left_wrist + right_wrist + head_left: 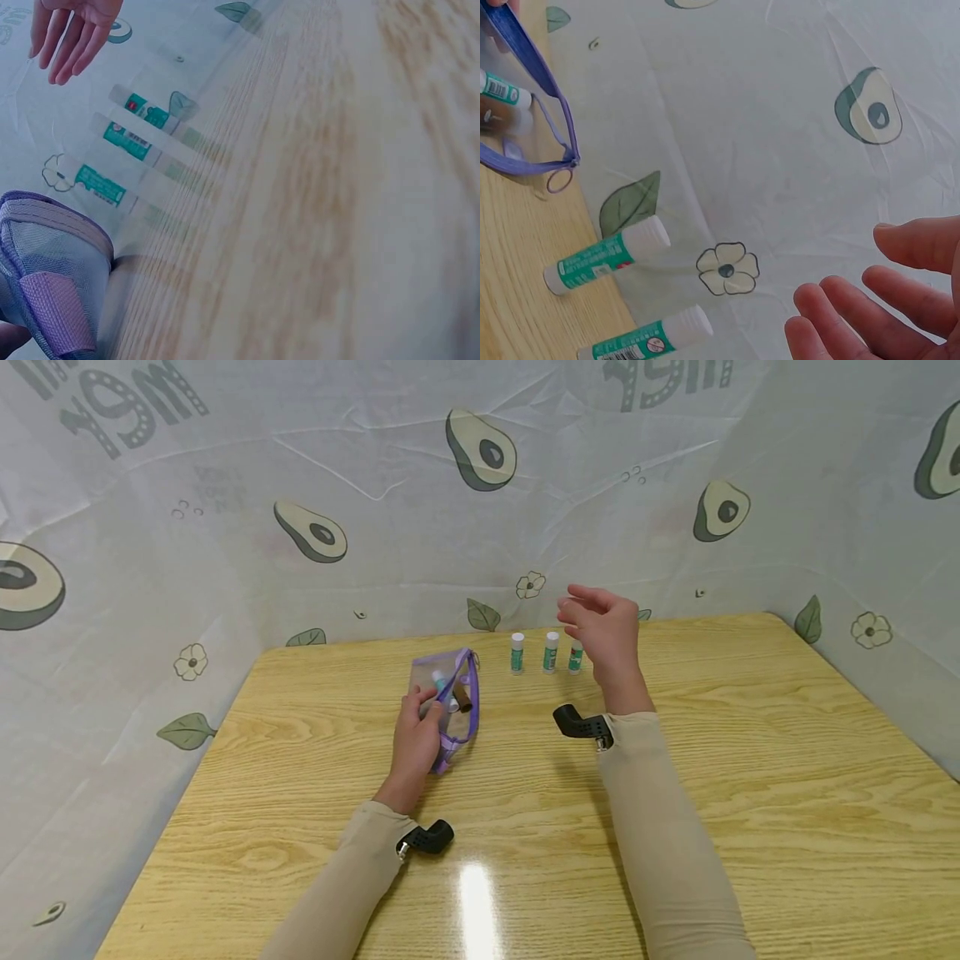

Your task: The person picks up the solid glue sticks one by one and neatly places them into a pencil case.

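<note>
My left hand (pixel 412 739) grips the near left side of a mesh zip pouch (pixel 476 706) with purple trim, its thumb at the edge of the opening. Inside the gaping pouch lie a glue stick (pixel 501 88) with a green label and a brown cylinder (pixel 462 697). Three white-capped glue sticks (pixel 517 653) stand upright in a row to the right of it. Over the rightmost glue stick (pixel 575 657), and partly in front of it, my right hand (pixel 607 631) is raised with loosely bent fingers and nothing in them.
A wooden table (pixel 750 760) carries everything. Behind it and along its sides hangs a pale cloth (pixel 405 543) printed with avocados, leaves and flowers. Black wrist devices (pixel 581 724) sit on both sleeves.
</note>
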`<act>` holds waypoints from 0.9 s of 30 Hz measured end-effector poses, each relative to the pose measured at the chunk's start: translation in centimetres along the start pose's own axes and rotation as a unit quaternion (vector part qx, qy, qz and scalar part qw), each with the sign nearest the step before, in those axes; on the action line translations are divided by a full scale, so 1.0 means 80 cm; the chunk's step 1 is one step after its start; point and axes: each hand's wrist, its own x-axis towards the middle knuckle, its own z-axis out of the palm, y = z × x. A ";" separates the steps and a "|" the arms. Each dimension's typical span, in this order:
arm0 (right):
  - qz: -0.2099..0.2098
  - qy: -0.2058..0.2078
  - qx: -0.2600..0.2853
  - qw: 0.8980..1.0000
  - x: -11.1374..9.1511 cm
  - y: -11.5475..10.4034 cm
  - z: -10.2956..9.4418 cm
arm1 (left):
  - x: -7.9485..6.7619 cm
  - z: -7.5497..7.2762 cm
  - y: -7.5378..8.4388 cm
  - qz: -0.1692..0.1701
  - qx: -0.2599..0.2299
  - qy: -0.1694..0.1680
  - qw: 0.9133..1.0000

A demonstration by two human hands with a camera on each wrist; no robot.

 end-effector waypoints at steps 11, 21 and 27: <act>0.010 0.038 0.019 0.999 0.005 -0.002 -0.027 | -0.001 -0.001 -0.001 -0.003 -0.004 -0.001 1.000; 0.015 0.065 0.014 0.998 0.006 -0.003 -0.039 | -0.002 -0.002 0.000 -0.005 0.002 -0.004 1.000; 0.013 0.071 0.013 0.997 0.009 -0.002 -0.037 | -0.001 -0.002 -0.001 -0.003 0.004 -0.002 1.000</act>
